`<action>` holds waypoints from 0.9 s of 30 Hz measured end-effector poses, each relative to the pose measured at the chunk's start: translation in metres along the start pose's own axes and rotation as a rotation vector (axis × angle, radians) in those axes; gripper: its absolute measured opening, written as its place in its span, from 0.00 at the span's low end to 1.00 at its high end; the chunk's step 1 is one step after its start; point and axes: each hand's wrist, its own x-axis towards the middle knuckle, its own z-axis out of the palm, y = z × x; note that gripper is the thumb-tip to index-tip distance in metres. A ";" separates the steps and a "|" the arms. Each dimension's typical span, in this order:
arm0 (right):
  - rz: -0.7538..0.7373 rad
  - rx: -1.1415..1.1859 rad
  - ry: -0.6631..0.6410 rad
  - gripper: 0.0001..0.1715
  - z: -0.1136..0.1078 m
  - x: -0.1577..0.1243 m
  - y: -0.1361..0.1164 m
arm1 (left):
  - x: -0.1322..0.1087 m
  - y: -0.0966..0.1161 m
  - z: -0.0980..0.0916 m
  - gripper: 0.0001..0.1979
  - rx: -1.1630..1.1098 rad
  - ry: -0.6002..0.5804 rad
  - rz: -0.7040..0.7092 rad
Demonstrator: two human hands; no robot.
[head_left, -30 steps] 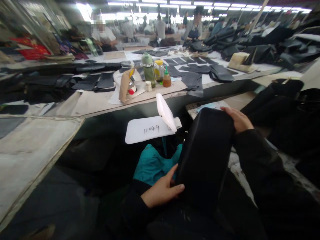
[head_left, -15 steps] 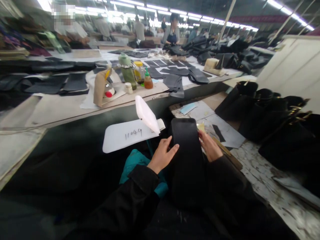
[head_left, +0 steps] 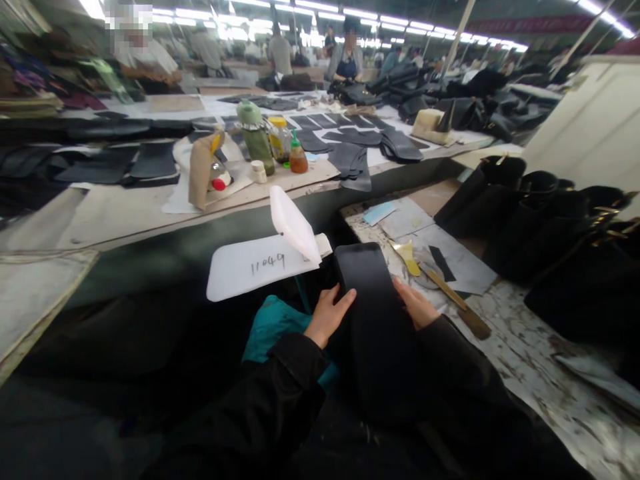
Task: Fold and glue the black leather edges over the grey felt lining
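A black leather bag [head_left: 373,313] lies over my lap, its long, smooth face with rounded corners turned up. My left hand [head_left: 331,312] grips its left edge, with the thumb on the top face and the other fingers along the side. On the opposite edge is my right hand [head_left: 414,303], its fingers partly hidden behind the bag. The lower end of the bag merges with my dark clothing. To the left, a white template [head_left: 245,270] marked "11049" sits beside a pale, upright rounded piece [head_left: 294,223]. Teal cloth [head_left: 273,323] shows below them.
At right, several black bags [head_left: 545,227] stand on a stained bench [head_left: 530,333] with a wooden-handled tool [head_left: 457,300] and yellow scrap [head_left: 410,259]. Across the gap, a long table holds a green bottle [head_left: 256,137], a glue bottle [head_left: 298,157] and black leather pieces [head_left: 350,160]. Other people work behind.
The bag's far end has shifted slightly left and down. My right hand has moved a little left along with it, so more of the wooden-handled tool and yellow scrap shows.
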 end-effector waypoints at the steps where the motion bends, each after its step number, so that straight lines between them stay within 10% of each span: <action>1: -0.038 -0.024 0.002 0.28 -0.001 -0.002 -0.007 | -0.001 0.005 0.000 0.25 0.011 0.009 0.026; 8: -0.272 -0.241 0.073 0.23 -0.010 -0.012 -0.045 | -0.007 0.036 0.000 0.23 0.142 0.110 0.352; 27: -0.316 -0.378 0.174 0.27 0.008 -0.014 -0.042 | 0.002 0.028 0.005 0.17 -0.021 0.201 0.222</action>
